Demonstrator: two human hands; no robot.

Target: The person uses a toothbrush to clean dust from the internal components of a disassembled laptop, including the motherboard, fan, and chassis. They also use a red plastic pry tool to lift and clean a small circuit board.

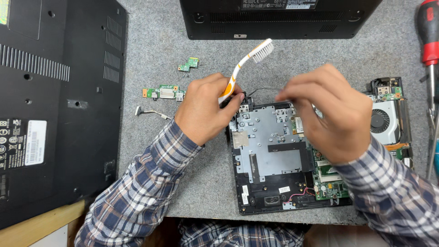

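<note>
My left hand grips an orange and white toothbrush, bristles pointing up and to the right, at the top left corner of an opened laptop base. My right hand hovers over the top right of that base, fingers pinched on a thin grey cable that runs along the upper edge. The base shows a grey metal plate, a green board and a small speaker with red and black wires.
A large black laptop cover lies at the left, another black laptop at the top. Two small green boards and a short cable lie on the grey mat. A fan and a red-handled screwdriver sit at right.
</note>
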